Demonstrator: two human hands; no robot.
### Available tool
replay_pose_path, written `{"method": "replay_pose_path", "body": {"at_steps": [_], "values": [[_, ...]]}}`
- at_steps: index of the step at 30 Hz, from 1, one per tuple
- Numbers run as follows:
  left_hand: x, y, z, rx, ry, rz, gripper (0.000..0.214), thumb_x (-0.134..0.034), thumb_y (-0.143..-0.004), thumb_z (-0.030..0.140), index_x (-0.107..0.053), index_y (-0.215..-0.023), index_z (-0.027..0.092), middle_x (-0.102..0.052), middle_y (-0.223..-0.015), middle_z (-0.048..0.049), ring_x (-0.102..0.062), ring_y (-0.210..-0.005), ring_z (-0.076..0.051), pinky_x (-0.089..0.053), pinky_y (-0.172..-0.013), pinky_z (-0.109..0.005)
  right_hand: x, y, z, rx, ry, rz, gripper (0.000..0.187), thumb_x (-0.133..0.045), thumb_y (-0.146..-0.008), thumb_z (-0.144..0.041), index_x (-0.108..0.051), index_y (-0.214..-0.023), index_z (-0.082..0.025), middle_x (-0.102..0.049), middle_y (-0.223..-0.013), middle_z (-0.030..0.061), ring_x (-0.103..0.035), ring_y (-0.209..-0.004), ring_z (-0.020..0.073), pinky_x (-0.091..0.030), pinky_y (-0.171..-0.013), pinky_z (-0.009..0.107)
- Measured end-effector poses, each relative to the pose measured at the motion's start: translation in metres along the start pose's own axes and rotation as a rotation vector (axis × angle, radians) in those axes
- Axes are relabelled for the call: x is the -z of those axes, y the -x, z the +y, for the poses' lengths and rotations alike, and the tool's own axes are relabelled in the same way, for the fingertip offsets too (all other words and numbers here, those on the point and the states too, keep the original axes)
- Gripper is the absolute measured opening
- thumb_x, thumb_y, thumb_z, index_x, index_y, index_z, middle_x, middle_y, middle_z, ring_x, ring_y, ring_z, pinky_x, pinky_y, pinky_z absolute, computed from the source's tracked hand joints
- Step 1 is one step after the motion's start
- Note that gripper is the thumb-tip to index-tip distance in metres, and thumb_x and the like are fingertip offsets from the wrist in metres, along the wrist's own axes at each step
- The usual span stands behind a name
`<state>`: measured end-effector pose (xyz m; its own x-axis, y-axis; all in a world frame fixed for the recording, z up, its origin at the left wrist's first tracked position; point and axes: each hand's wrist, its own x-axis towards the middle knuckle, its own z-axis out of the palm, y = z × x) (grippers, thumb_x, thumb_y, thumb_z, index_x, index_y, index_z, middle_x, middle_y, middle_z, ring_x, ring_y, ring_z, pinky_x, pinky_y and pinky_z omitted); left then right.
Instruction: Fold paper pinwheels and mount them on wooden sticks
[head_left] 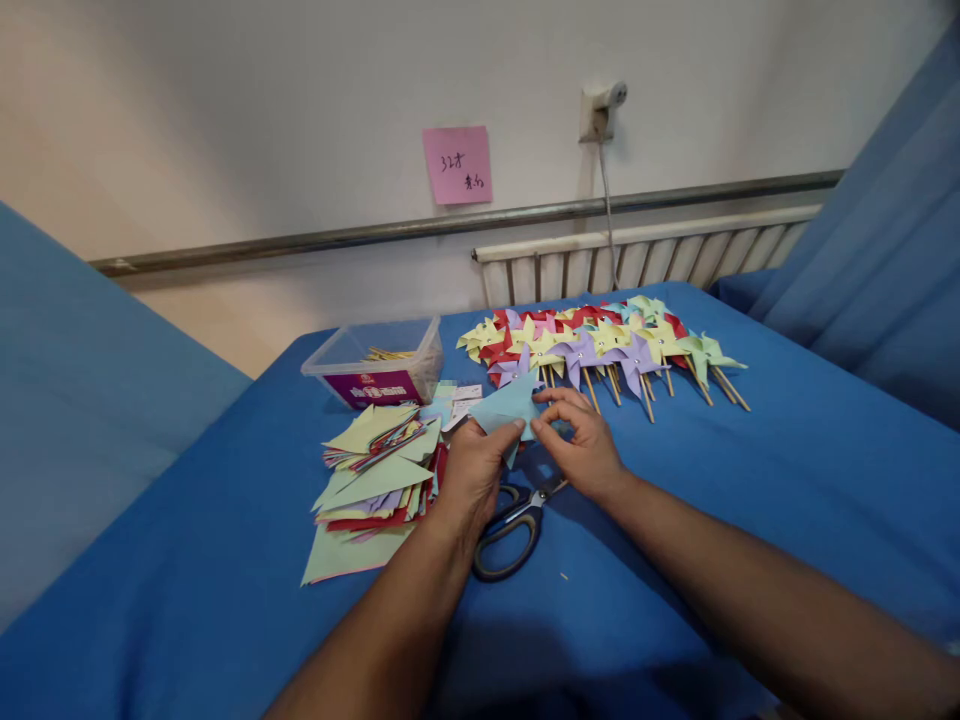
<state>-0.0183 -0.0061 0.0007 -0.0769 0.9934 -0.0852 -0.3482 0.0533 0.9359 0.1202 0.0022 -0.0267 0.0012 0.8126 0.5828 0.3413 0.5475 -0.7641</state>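
My left hand [474,470] and my right hand [582,442] both pinch a folded light blue paper [507,404] just above the blue tablecloth [750,500]. Their fingers are closed on its lower edges, one hand at each side. A pair of black-handled scissors [514,528] lies on the cloth under my wrists. To the left of my left hand lies a loose pile of folded coloured paper triangles [375,470]. Beyond the blue paper, several finished paper pinwheels [600,345] on wooden sticks lie in a row.
A clear plastic box [379,365] with wooden sticks inside stands behind the paper pile. Small white paper scraps [461,400] lie beside it. A radiator [645,262], a rail, a wall socket and a pink note [457,165] are on the wall behind. Blue fabric rises at both sides.
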Motion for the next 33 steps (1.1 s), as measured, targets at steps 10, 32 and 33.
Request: {"method": "replay_pose_path", "body": {"at_steps": [10, 32, 33], "values": [[0.012, -0.003, 0.017, -0.033, -0.545, -0.135, 0.032, -0.074, -0.059, 0.022, -0.067, -0.089, 0.015, -0.07, -0.079, -0.0024, -0.06, -0.064, -0.016, -0.047, -0.061, -0.026, 0.031, -0.024, 0.009, -0.231, -0.295, -0.027, 0.037, -0.071, -0.074, -0.035, -0.058, -0.107, -0.022, -0.067, -0.106, 0.0082, -0.062, -0.103, 0.0229, -0.044, -0.095, 0.044], [0.002, 0.001, 0.005, 0.229, -0.052, -0.067, 0.034, -0.08, -0.059, 0.028, -0.063, -0.086, 0.016, -0.063, -0.072, -0.0005, -0.058, -0.063, -0.013, -0.042, -0.06, -0.025, -0.007, -0.003, 0.004, -0.674, -0.782, 0.089, 0.045, -0.08, -0.06, -0.038, -0.06, -0.096, -0.02, -0.068, -0.079, -0.0003, -0.061, -0.065, 0.0165, -0.05, -0.066, 0.032], [0.001, 0.002, 0.004, 0.252, -0.02, -0.072, 0.031, -0.081, -0.059, 0.028, -0.063, -0.082, 0.016, -0.062, -0.068, 0.0005, -0.056, -0.06, -0.012, -0.041, -0.057, -0.024, -0.008, -0.002, 0.003, -0.668, -0.766, 0.101, 0.044, -0.08, -0.06, -0.037, -0.06, -0.095, -0.019, -0.068, -0.08, -0.0002, -0.061, -0.065, 0.0164, -0.05, -0.066, 0.032]]}}
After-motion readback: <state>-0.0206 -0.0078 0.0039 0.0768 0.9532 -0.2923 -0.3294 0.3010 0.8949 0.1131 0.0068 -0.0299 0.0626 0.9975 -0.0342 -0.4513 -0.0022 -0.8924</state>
